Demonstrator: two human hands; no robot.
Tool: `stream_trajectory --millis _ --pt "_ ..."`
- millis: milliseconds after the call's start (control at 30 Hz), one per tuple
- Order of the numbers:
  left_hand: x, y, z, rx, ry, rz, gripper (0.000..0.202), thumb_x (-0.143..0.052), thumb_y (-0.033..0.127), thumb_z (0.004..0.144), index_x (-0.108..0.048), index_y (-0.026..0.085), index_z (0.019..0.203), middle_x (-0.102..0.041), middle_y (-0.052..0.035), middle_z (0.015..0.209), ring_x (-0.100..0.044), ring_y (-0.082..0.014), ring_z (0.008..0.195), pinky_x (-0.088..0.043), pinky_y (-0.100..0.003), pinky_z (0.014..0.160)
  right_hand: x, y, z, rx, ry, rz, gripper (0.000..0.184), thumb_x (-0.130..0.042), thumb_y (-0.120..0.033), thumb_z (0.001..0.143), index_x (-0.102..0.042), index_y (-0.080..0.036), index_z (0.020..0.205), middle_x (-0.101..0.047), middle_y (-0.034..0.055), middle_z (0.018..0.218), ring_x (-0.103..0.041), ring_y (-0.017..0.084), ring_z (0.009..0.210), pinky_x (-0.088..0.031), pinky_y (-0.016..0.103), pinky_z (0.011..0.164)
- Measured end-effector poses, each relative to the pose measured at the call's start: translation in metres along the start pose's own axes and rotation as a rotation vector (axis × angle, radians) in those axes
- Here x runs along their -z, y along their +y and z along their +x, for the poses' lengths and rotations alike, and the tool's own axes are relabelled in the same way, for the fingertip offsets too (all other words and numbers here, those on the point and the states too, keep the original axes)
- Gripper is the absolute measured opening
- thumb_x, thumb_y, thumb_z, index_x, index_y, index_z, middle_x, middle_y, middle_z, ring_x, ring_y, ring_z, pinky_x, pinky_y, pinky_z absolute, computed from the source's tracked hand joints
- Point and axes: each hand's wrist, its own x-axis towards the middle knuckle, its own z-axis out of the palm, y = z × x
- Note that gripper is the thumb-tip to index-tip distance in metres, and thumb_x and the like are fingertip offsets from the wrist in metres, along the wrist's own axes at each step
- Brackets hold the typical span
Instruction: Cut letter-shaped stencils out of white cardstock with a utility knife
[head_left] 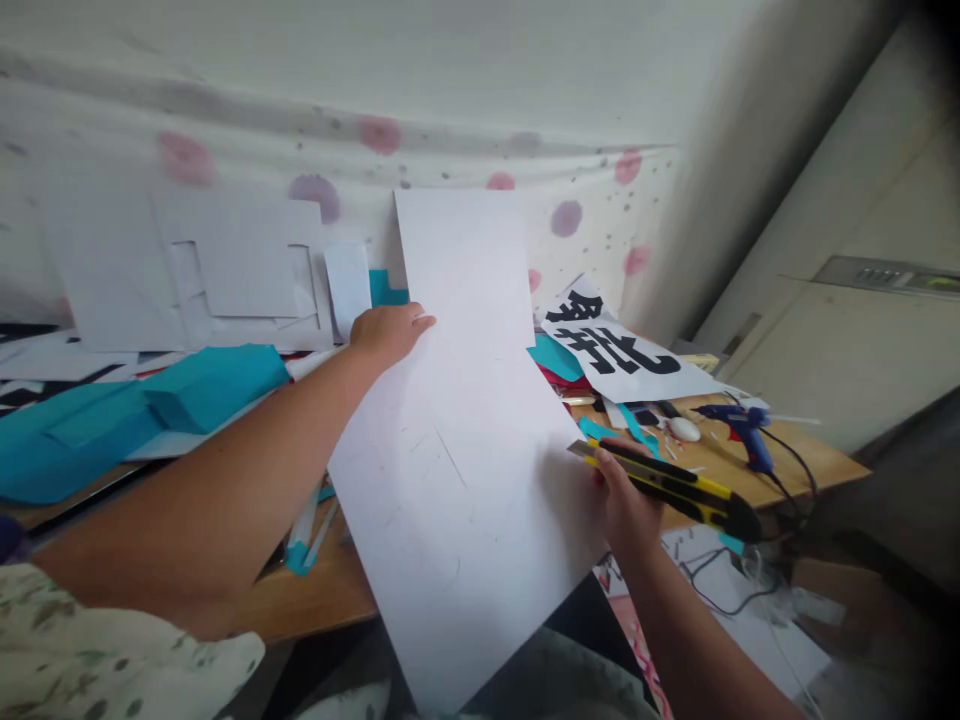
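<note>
A large white board [457, 480] lies across the table and reaches over its front edge, with faint scratches on its surface. Behind it a white panel [465, 250] rises against the cloth; whether the two are one piece I cannot tell. My left hand [386, 335] grips the left edge, its thumb on top and its other fingers mostly hidden. In my right hand [626, 495] is a yellow and black utility knife [675, 485], its blade pointing left above the board's right edge. Some fingers of that hand are hidden by the board, possibly touching its edge.
Folded turquoise card [217, 385] lies at the left, before white cut-out boards [247, 260]. On the right are a sheet with black lettering [615, 345], a blue glue gun [746, 430] with a cable, and scraps on the wooden table [817, 465].
</note>
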Motion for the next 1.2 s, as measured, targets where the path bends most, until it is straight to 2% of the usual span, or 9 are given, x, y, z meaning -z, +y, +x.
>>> stream_trajectory --millis 167,233,300,433,500,600,700,933,1200 --pt "0.000 -0.001 0.020 -0.066 -0.005 0.040 0.059 -0.035 0.067 0.084 -0.064 0.025 0.113 -0.070 -0.0112 0.108 -0.063 -0.0335 0.098 -0.042 -0.039 0.076 -0.002 -0.004 -0.036 -0.149 0.018 0.057 0.022 -0.060 -0.038 0.086 -0.066 -0.018 0.094 -0.059 -0.0032 0.058 -0.052 0.012 0.041 -0.041 0.024 0.039" --pt "-0.004 0.004 0.019 -0.115 -0.018 0.054 0.058 -0.035 0.067 0.085 -0.063 0.026 0.116 -0.070 -0.0097 0.112 -0.062 -0.0325 0.101 -0.041 -0.038 0.078 -0.001 -0.008 -0.052 -0.175 0.018 0.041 0.020 -0.064 -0.036 0.084 -0.066 -0.019 0.095 -0.063 -0.0015 0.064 -0.054 0.012 0.044 -0.044 0.025 0.041" --pt "-0.011 0.011 0.011 -0.166 -0.044 0.064 0.058 -0.035 0.067 0.085 -0.062 0.027 0.115 -0.070 -0.0082 0.111 -0.062 -0.0313 0.101 -0.041 -0.037 0.078 0.002 -0.013 -0.059 -0.133 0.018 -0.023 0.022 -0.069 -0.035 0.078 -0.067 -0.020 0.094 -0.066 0.0005 0.073 -0.058 0.013 0.050 -0.048 0.027 0.046" --pt "-0.027 0.018 -0.016 -0.173 -0.061 0.070 0.058 -0.032 0.064 0.088 -0.061 0.023 0.116 -0.068 -0.0106 0.111 -0.062 -0.0318 0.100 -0.042 -0.037 0.075 -0.005 -0.015 -0.046 0.037 -0.101 -0.150 0.020 -0.073 -0.031 0.073 -0.067 -0.023 0.090 -0.069 0.0025 0.082 -0.065 0.018 0.067 -0.056 0.036 0.065" --pt "-0.032 0.017 -0.028 -0.155 -0.007 0.067 0.057 -0.032 0.059 0.090 -0.058 0.020 0.122 -0.065 -0.0128 0.116 -0.059 -0.0326 0.104 -0.042 -0.038 0.078 -0.017 -0.012 -0.038 0.086 -0.147 -0.122 0.016 -0.072 -0.030 0.072 -0.066 -0.023 0.085 -0.068 0.0015 0.079 -0.066 0.018 0.067 -0.057 0.036 0.064" --pt "-0.036 0.016 -0.039 -0.160 0.055 0.052 0.055 -0.035 0.055 0.091 -0.055 0.018 0.127 -0.063 -0.0131 0.117 -0.057 -0.0319 0.109 -0.040 -0.040 0.085 -0.035 -0.007 -0.035 0.096 -0.122 -0.113 0.010 -0.067 -0.027 0.075 -0.062 -0.023 0.082 -0.066 -0.0003 0.074 -0.064 0.016 0.062 -0.056 0.033 0.058" --pt "-0.036 0.018 -0.044 -0.165 0.076 0.043 0.053 -0.037 0.055 0.092 -0.056 0.018 0.126 -0.064 -0.0124 0.114 -0.056 -0.0310 0.108 -0.040 -0.040 0.087 -0.043 -0.008 -0.040 0.119 -0.119 -0.135 0.010 -0.068 -0.028 0.074 -0.062 -0.023 0.079 -0.065 -0.0012 0.071 -0.064 0.016 0.062 -0.056 0.032 0.059" --pt "-0.034 0.024 -0.052 -0.184 0.079 0.020 0.052 -0.039 0.055 0.092 -0.057 0.018 0.123 -0.062 -0.0117 0.111 -0.055 -0.0314 0.110 -0.039 -0.041 0.089 -0.032 -0.016 -0.057 0.106 -0.216 -0.194 0.027 -0.076 -0.035 0.070 -0.065 -0.026 0.093 -0.069 -0.0003 0.079 -0.067 0.017 0.065 -0.056 0.031 0.057" --pt "-0.037 0.021 -0.056 -0.181 0.081 0.049 0.052 -0.039 0.054 0.092 -0.057 0.016 0.123 -0.063 -0.0130 0.111 -0.055 -0.0327 0.110 -0.040 -0.041 0.088 -0.021 -0.009 -0.070 0.176 -0.198 -0.325 0.028 -0.075 -0.033 0.069 -0.063 -0.026 0.093 -0.069 -0.0001 0.075 -0.067 0.020 0.061 -0.055 0.033 0.057"
